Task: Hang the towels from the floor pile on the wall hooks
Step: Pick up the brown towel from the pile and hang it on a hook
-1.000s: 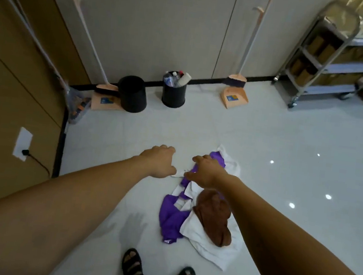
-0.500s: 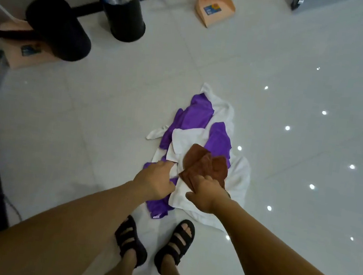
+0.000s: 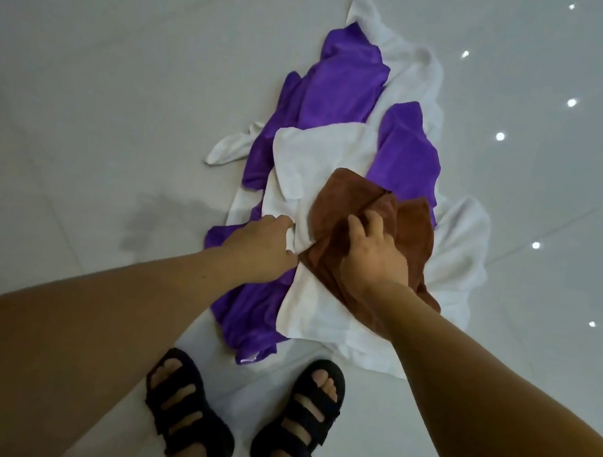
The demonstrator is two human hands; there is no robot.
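Right hand (image 3: pixel 372 256) grip bunches the brown towel (image 3: pixel 349 194), lying directly beneath it atop the pile (image 3: pixel 342 81); left hand (image 3: pixel 263 246) adjacent, grip state indeterminate

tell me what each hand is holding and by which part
The right hand grips the brown towel at its bunched middle. The left hand rests on the white towel; a grip cannot be told.
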